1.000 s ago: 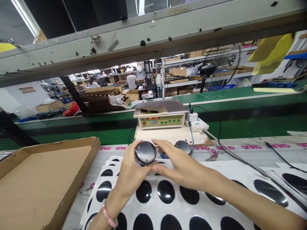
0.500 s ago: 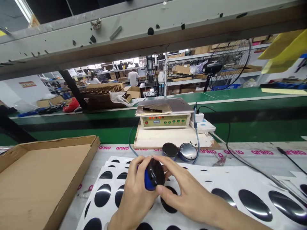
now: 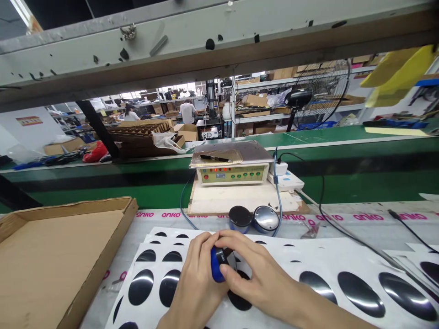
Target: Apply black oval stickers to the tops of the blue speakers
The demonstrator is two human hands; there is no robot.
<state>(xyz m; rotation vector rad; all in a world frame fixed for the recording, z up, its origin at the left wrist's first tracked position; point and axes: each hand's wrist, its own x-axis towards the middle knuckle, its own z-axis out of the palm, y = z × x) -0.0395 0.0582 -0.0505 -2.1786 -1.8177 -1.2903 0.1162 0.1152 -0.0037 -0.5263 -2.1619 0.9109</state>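
Both of my hands close around a small round blue and black device [image 3: 219,263], held on edge just above white sheets of glossy black oval stickers [image 3: 356,288]. My left hand [image 3: 197,276] grips it from the left and my right hand [image 3: 252,274] covers its right side, thumb on the dark face. Two more round devices lie beyond my fingers: a dark-topped one [image 3: 239,216] and a shiny silver-faced one [image 3: 265,219], with a blue cable beside them.
An open shallow cardboard tray [image 3: 51,256] lies at the left. A beige tester box with red and green lights [image 3: 233,173] sits on a pale board behind. A green conveyor belt [image 3: 360,183] runs across; people work far behind. A grey beam crosses overhead.
A second ago my left hand held the device face-up near the tester. Both hands have since pulled it nearer, lowered it over the sticker sheets and turned it on edge.
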